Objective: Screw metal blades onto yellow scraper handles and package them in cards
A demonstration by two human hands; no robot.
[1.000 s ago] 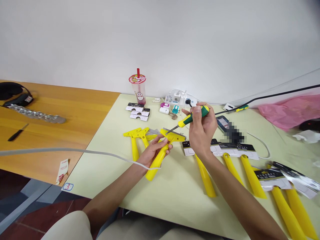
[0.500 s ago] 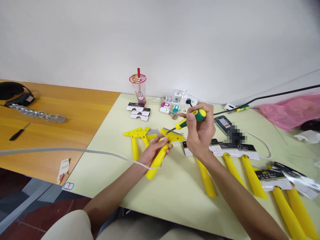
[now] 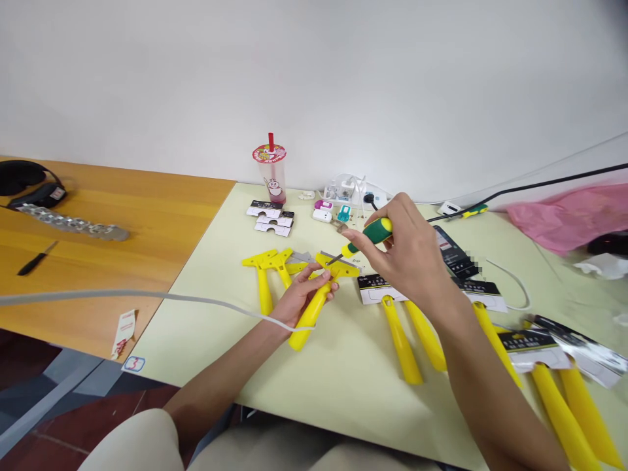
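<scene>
My left hand [image 3: 300, 296] is closed around the upper handle of a yellow scraper [image 3: 307, 325], its wide head turned up toward me. In my right hand [image 3: 411, 252] is a screwdriver [image 3: 377, 231] with a green and yellow handle, gripped at the handle's end. The screwdriver's tip meets the left part of the scraper's head, at a screw or its hole; which one is too small to tell. Just left of the held scraper lie more yellow scrapers [image 3: 265, 291] with bare heads, and grey blades beside them.
Carded yellow scrapers [image 3: 402, 340] lie on the right. Behind are black-and-white cards [image 3: 273, 224], a drink cup [image 3: 275, 180], a power strip [image 3: 338, 190] and a phone [image 3: 454, 252]. A grey cable [image 3: 196, 299] crosses in front of my left hand. A small knife [image 3: 36, 260] lies far left.
My right hand has turned about the screwdriver's handle, its wrist and forearm swinging right. The screwdriver's tip stays at the scraper's head, and my left hand keeps nearly the same place.
</scene>
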